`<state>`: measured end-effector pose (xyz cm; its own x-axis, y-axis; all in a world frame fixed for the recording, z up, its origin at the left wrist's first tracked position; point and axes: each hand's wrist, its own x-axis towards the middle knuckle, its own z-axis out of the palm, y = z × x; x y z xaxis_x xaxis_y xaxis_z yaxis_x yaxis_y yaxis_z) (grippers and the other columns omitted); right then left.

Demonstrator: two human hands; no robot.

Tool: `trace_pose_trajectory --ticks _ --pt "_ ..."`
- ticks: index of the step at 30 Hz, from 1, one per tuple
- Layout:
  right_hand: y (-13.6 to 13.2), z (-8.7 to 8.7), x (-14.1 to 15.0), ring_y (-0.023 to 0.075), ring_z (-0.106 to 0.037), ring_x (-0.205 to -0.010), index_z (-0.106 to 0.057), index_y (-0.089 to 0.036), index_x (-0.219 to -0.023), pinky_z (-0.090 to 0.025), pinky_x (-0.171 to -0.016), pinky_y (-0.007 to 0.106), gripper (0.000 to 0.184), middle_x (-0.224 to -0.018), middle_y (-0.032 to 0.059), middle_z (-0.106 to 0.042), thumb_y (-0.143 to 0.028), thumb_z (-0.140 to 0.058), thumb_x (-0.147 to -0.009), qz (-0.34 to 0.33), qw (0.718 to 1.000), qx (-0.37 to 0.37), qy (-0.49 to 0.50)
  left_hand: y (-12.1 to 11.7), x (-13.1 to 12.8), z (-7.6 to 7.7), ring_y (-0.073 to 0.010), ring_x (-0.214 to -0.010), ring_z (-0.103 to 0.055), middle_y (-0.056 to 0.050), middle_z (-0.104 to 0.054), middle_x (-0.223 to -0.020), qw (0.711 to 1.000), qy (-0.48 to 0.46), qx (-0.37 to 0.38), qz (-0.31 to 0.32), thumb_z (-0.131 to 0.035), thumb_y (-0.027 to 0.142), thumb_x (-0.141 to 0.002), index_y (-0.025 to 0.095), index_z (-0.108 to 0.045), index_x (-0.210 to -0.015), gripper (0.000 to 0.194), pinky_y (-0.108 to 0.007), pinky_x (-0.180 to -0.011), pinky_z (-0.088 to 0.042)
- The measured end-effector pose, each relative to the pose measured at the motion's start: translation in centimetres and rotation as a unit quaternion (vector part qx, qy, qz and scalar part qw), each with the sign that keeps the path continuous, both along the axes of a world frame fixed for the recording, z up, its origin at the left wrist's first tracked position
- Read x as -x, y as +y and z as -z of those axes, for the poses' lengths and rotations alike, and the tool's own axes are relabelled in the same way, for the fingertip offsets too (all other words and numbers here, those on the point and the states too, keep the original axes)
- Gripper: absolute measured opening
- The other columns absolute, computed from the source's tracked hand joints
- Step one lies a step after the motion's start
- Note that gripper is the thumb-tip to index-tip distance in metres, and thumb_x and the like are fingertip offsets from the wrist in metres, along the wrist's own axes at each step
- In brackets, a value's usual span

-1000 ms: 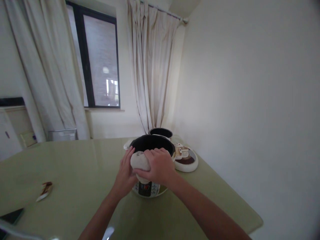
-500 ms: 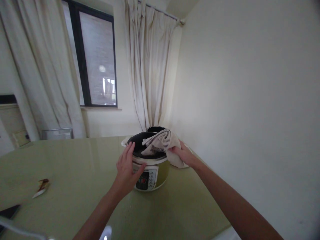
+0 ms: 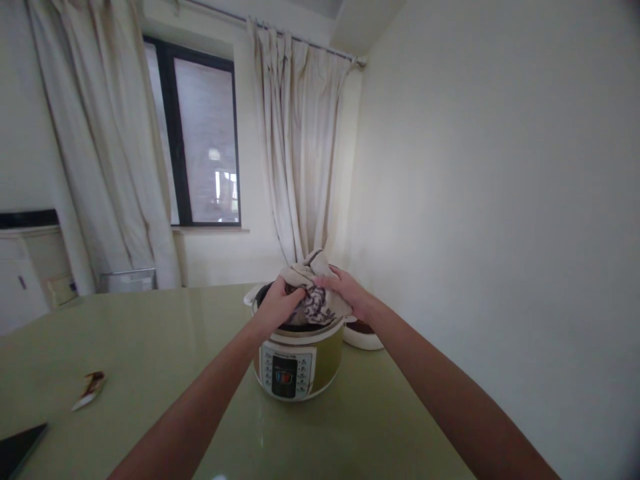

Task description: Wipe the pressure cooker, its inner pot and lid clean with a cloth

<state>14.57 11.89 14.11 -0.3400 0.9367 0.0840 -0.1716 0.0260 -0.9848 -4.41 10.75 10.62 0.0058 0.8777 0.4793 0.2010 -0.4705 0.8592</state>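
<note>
A bunched, light-coloured cloth (image 3: pixel 320 303) with a dark pattern is held over the open top of a rice cooker (image 3: pixel 327 357). My left hand (image 3: pixel 281 303) grips the cloth's left side, thumb pressed into its folds. On the other side my right hand (image 3: pixel 346 288) has its fingers closed round the cloth. The cooker is upright, its control panel facing me, with a dark inner pot partly showing under the cloth. Most of the pot's inside is hidden by the cloth and hands.
Behind the cooker at right, a white-rimmed round thing (image 3: pixel 363 339) rests on the green table (image 3: pixel 165 347). A small brown-and-white scrap (image 3: pixel 91 390) and a dark flat object (image 3: pixel 20 448) lie at left. The wall (image 3: pixel 490 200) rises close on the right.
My left hand has gone from the cooker's rim to the cloth. My right hand has brought the cloth left, and it is now bunched between both hands. The view has tilted up slightly.
</note>
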Motion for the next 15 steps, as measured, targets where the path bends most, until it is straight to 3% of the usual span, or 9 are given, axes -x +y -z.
trace_pose_trajectory --ticks 3,4,8,10,13,15 --pt "0.8 -0.2 -0.2 0.022 -0.075 -0.071 -0.072 -0.017 -0.113 -0.062 -0.07 0.034 0.033 -0.084 0.0043 -0.08 -0.03 -0.073 -0.082 0.078 0.997 0.01 -0.012 0.6 0.4 0.1 -0.0217 -0.12 -0.069 -0.009 -0.07 -0.138 1.0 -0.021 -0.01 0.005 -0.061 0.023 -0.085 0.023 -0.035 -0.161 0.08 -0.041 -0.106 -0.055" --pt "1.0 -0.4 -0.3 0.0221 -0.074 -0.07 -0.072 -0.016 -0.111 -0.062 -0.07 0.034 0.03 -0.081 0.0045 -0.079 -0.032 -0.068 -0.086 0.092 0.996 0.018 -0.009 0.7 0.6 0.0 -0.0219 -0.117 -0.071 -0.009 -0.071 -0.137 1.0 -0.02 -0.013 0.01 -0.061 0.025 -0.086 0.024 -0.035 -0.16 0.079 -0.041 -0.102 -0.057" --pt "1.7 -1.4 -0.1 0.0209 -0.075 -0.07 -0.073 -0.015 -0.11 -0.063 -0.078 0.036 0.026 -0.082 0.0051 -0.08 -0.03 -0.062 -0.091 0.079 0.997 0.017 0.003 1.0 1.0 -0.3 -0.0254 -0.123 -0.066 -0.009 -0.07 -0.134 0.996 0.03 -0.064 -0.047 -0.063 0.041 -0.092 0.024 -0.064 -0.133 0.044 -0.041 -0.103 -0.055" --pt "1.8 -2.0 0.3 0.0203 -0.075 -0.073 -0.073 -0.015 -0.111 -0.063 -0.082 0.036 0.025 -0.087 0.0056 -0.081 -0.029 -0.064 -0.093 0.068 0.998 0.011 0.009 1.0 1.0 -0.7 -0.0269 -0.128 -0.062 -0.01 -0.068 -0.136 0.991 0.055 -0.096 -0.08 -0.069 0.046 -0.09 0.022 -0.065 -0.13 0.047 -0.04 -0.103 -0.054" --pt "2.2 -2.6 0.6 0.0201 -0.076 -0.075 -0.073 -0.015 -0.114 -0.062 -0.084 0.037 0.024 -0.091 0.0065 -0.081 -0.031 -0.064 -0.098 0.046 0.999 -0.008 -0.004 0.8 1.2 -1.6 -0.0261 -0.125 -0.062 -0.011 -0.065 -0.137 0.98 0.121 -0.148 -0.054 -0.076 0.043 -0.085 0.023 -0.057 -0.142 0.063 -0.039 -0.102 -0.053" --pt "2.6 -2.8 0.5 0.0211 -0.076 -0.074 -0.074 -0.015 -0.111 -0.063 -0.081 0.038 0.026 -0.088 0.0073 -0.081 -0.035 -0.061 -0.101 0.055 0.998 -0.022 -0.032 0.8 1.7 -2.5 -0.0249 -0.116 -0.064 -0.007 -0.068 -0.123 0.969 0.168 -0.167 -0.065 -0.074 0.039 -0.086 0.024 -0.066 -0.13 0.048 -0.039 -0.103 -0.051"
